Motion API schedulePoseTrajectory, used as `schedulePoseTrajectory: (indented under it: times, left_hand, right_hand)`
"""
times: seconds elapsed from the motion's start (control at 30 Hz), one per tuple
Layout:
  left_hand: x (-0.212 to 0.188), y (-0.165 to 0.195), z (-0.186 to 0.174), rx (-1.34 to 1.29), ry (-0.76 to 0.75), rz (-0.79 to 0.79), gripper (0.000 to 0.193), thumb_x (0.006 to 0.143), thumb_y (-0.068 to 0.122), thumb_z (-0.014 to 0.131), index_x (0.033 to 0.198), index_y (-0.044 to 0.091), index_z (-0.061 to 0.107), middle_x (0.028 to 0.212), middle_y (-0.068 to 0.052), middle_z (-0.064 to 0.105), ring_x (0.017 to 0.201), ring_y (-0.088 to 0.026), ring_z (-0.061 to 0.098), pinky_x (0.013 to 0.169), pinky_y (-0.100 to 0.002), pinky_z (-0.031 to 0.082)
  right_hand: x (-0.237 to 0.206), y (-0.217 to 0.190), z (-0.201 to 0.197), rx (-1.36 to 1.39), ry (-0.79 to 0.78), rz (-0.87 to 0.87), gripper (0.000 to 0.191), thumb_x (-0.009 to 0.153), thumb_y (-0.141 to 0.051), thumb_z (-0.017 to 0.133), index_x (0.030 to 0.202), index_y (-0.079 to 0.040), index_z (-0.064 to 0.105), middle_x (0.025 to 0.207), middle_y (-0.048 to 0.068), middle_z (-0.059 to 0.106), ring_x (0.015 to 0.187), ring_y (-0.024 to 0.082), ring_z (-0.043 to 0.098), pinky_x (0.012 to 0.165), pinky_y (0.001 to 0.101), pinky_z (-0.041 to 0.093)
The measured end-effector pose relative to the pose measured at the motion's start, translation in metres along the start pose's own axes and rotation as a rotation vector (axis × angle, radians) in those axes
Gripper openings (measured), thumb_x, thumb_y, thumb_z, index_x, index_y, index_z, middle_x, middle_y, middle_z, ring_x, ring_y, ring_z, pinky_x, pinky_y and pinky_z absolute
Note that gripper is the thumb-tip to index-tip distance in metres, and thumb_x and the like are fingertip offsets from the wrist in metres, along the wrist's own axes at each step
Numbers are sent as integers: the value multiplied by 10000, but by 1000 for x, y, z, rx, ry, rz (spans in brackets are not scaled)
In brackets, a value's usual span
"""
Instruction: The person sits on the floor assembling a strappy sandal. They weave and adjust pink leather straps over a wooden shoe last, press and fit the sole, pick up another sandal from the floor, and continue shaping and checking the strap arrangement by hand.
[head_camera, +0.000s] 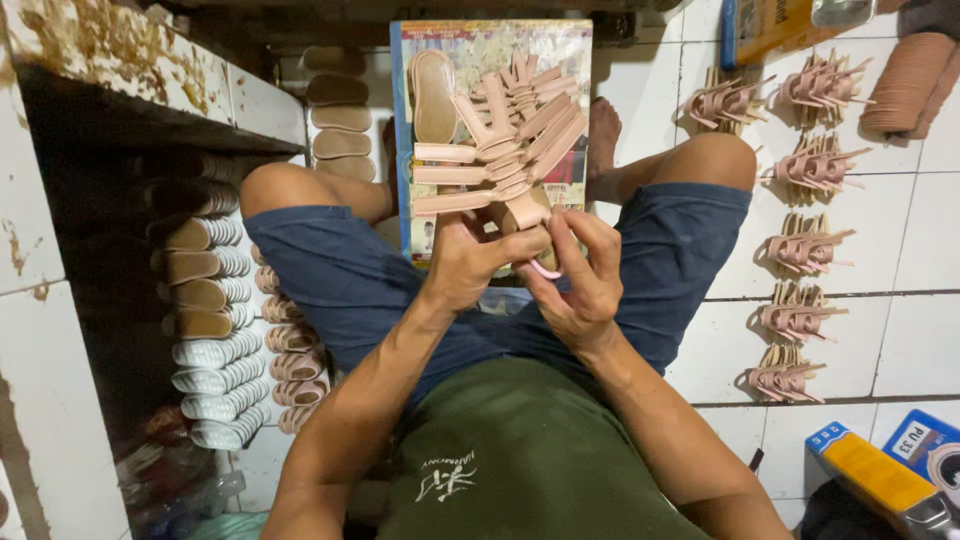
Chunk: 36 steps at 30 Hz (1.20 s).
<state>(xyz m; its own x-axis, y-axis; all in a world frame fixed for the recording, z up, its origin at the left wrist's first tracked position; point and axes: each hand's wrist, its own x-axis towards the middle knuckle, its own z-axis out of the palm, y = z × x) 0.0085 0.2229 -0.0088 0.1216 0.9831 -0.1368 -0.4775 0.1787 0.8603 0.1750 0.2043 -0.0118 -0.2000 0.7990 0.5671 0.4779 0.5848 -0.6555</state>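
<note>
- Head view: my left hand (470, 262) is closed round the near end of a pink sandal upper (525, 212), pinning it at my lap.
- My right hand (578, 275) pinches a pink strap (545, 269) just beside it, fingers curled tight.
- Risk, as I judge it: the strap slips from the pinch and sets crooked.
- The strap pile (500, 130) just beyond my knuckles could slide off the board (420, 230) if I jolt it.
</note>
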Motion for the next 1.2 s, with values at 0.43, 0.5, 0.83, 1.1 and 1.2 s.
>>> schedulePoseTrajectory:
  times: [0.43, 0.5, 0.83, 1.1, 1.2]
  left_hand:
    - [1, -8, -4, -47, 2, -52, 399, 803, 11, 816, 1161, 1, 640, 979, -41, 691, 862, -121, 685, 771, -278, 598]
    - [1, -5, -4, -35, 12, -56, 404, 806, 16, 825, 1165, -6, 643, 981, -50, 689, 866, -128, 679, 774, -283, 587]
    - [2, 2, -12, 59, -110, -90, 403, 814, 27, 798, 1186, -12, 648, 1032, -66, 706, 906, -148, 685, 792, -302, 591]
    - [2, -13, -7, -36, -35, -55, 416, 832, 36, 805, 1211, 3, 635, 1027, -51, 678, 908, -136, 653, 804, -292, 574]
    - [5, -9, -1, -39, 0, 27, 414, 843, 50, 805, 1215, 18, 627, 1067, -49, 687, 953, -132, 666, 847, -286, 579]
  right_hand:
    - [-11, 19, 11, 25, 32, -15, 666, 838, -67, 889, 1408, 37, 560, 1388, 191, 598, 1254, 356, 592, 1087, 447, 501]
    - [-8, 17, 8, 49, 25, -22, 675, 835, -89, 888, 1413, 24, 560, 1375, 189, 594, 1251, 352, 587, 1081, 440, 499]
    - [15, 10, -15, 462, -90, 240, 193, 965, 91, 693, 1149, 36, 670, 1231, 155, 676, 1123, 241, 652, 989, 328, 523]
    - [9, 2, -6, 319, 44, 251, 392, 905, 74, 634, 1296, 61, 606, 1342, 182, 626, 1256, 305, 626, 1113, 377, 498]
    - [7, -2, -4, 122, 47, 69, 597, 776, -109, 902, 1266, 76, 616, 1316, 191, 591, 1213, 331, 603, 1059, 387, 502]
